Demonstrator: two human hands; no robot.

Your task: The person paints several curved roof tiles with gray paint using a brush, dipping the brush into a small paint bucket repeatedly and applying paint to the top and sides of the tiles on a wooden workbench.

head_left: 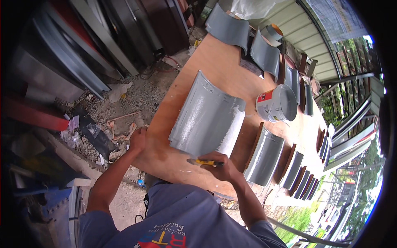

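Note:
A curved roof tile [206,111] lies on the wooden table board [173,89] in front of me. Wet-looking glossy grey coats most of it, with a paler, uneven strip along its right side. My right hand [219,165] is closed around a yellow-handled brush [202,162] just off the tile's near edge. The brush's greyish tip points left; its small size hides finer detail. At the board's left edge, my left hand [138,139] is curled over the rim, apart from the tile. Its fingers show only in part.
A white bucket [278,104] stands right of the tile. More grey tiles [266,157] line the board's right side, and others [227,27] lie at its far end. Metal sheets and profiles [70,53] lean at the left above rubble-strewn ground [124,99].

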